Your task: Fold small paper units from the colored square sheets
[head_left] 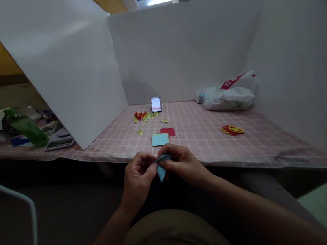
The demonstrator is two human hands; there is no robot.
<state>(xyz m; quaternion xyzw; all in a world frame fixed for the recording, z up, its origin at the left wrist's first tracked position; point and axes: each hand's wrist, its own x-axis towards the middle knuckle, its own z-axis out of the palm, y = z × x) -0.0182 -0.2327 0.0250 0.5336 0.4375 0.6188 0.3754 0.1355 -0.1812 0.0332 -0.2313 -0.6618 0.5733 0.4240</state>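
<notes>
A small folded piece of light blue paper [161, 172] is pinched between both hands, just in front of the table's near edge. One pointed end hangs downward. My left hand [138, 176] is closed on its left corner, thumb and fingertips together. On the other side, my right hand [185, 163] grips the upper right part, the thumb lying across it. Beyond the hands, a stack of coloured paper sheets [160, 139] with light blue on top lies on the table, and a red paper sheet [168, 131] sits against its far right corner.
Small yellow-green folded papers [140, 132] and a cluster of orange-red ones [140, 115] lie farther back. A phone [156, 104] stands near the back panel. Red and yellow cutouts [232, 130] and a white plastic bag [229, 98] are right. White panels [192, 48] enclose the table.
</notes>
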